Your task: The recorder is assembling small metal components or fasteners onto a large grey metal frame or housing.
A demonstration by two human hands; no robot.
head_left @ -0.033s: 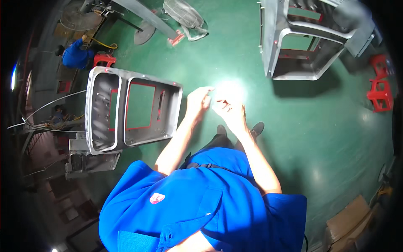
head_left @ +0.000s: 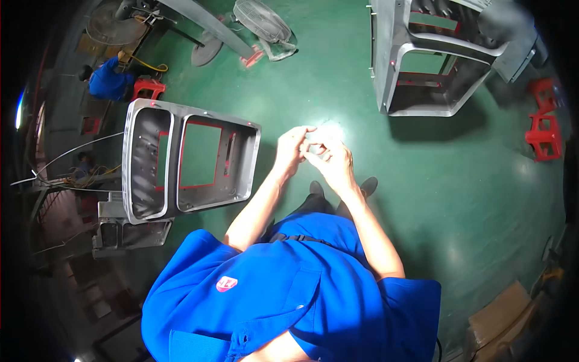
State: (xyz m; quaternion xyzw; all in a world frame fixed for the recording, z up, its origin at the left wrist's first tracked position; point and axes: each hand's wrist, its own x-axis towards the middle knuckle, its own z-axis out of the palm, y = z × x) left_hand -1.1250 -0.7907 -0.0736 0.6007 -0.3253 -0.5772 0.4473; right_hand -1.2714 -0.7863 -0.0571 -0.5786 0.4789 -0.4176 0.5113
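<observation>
In front of my body, above the green floor, my left hand (head_left: 291, 151) and my right hand (head_left: 335, 168) are brought together with fingertips meeting. The fingers of each are curled into a pinch. Glare washes over them, and whatever they may hold is too small to make out. Nearest to my left hand is a grey metal housing frame (head_left: 176, 163), with two large openings and red edging around its inner cutouts. It stands to the left, apart from the hand.
Another grey housing frame (head_left: 425, 113) stands at the far right, with red stools (head_left: 544, 137) beyond. A floor fan (head_left: 265, 23) is at the back. A person in blue (head_left: 110, 81) works far left beside a red stool (head_left: 148, 89). Cardboard (head_left: 499, 314) lies at lower right.
My left hand has moved slightly right, toward my right hand, and their fingertips have come together. The right fingers have shifted a little.
</observation>
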